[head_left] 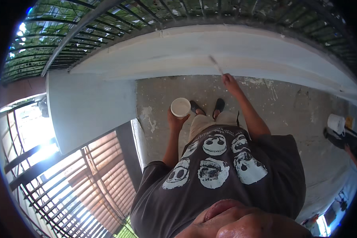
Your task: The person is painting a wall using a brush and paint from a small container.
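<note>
My left hand (175,119) is wrapped round the side of a small white tub (181,107), which I hold upright at waist height. Its open top faces up, and something pale lies inside. In my right hand (229,82) is a thin brush (215,63), gripped by its handle and slightly smeared by motion. The brush's tip points away from me, in front of the low white wall (154,53); I cannot tell whether it touches. Patches on the wall look whiter than the beige streaks beside them.
Paint-spotted concrete floor (281,107) lies under my feet. Black metal bars (127,16) top the wall, with greenery behind. A white wall section (91,107) and a barred gate (103,162) stand at left. Far right are a white bucket (336,123) and another person's arm (352,155).
</note>
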Tool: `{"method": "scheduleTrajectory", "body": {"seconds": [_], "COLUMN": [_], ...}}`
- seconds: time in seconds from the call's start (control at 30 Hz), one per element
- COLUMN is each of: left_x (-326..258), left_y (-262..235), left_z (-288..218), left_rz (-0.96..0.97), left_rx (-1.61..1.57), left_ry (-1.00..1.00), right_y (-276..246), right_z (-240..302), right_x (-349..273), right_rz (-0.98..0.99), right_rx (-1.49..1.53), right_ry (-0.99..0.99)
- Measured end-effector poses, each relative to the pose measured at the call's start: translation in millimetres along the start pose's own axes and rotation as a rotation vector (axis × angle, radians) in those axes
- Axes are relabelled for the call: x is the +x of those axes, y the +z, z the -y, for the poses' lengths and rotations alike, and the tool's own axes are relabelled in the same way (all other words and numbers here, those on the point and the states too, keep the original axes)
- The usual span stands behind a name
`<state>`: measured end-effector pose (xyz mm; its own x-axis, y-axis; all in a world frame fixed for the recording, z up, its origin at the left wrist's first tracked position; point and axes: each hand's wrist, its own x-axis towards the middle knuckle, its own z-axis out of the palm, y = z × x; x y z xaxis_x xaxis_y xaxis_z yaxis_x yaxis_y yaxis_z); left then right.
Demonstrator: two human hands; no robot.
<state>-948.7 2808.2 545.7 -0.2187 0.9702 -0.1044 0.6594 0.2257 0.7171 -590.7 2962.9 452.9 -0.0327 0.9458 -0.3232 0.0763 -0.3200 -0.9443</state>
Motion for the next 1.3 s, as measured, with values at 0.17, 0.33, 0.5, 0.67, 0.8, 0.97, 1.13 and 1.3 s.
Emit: {"method": "scheduleTrajectory", "body": {"seconds": [0.17,0.33,0.5,0.67,0.8,0.97,1.13,1.3], "left_x": [11,10,11,37,38,57,47,56], "left_y": [15,12,10,34,24,36,16,48], "left_z": [-13,0,-7,-32,-21,-39,-19,-60], "left_rz": [-0.022,-0.031,-0.041,0.108,0.037,0.094,0.06,0.172], "left_rx": [-0.066,-0.107,-0.051,-0.039,0.051,-0.01,0.031,-0.098], "left_ry": [-0.001,-0.012,0.012,0.089,0.123,0.213,0.162,0.243], "right_y": [-60,-125,-146,-88,23,-46,-161,-257], "right_z": [-56,-27,-45,-68,20,-46,-95,-159], "right_x": [17,-16,-9,35,6,29,13,8], "right_rz": [-0.126,-0.588,-0.775,-0.45,0.062,-0.549,-0.853,-0.891], "right_rx": [-0.113,0.381,0.485,-0.093,-0.175,-0.188,0.395,-0.31], "right_ry": [-0.082,0.054,0.114,-0.105,-0.105,-0.186,0.02,-0.205]}}
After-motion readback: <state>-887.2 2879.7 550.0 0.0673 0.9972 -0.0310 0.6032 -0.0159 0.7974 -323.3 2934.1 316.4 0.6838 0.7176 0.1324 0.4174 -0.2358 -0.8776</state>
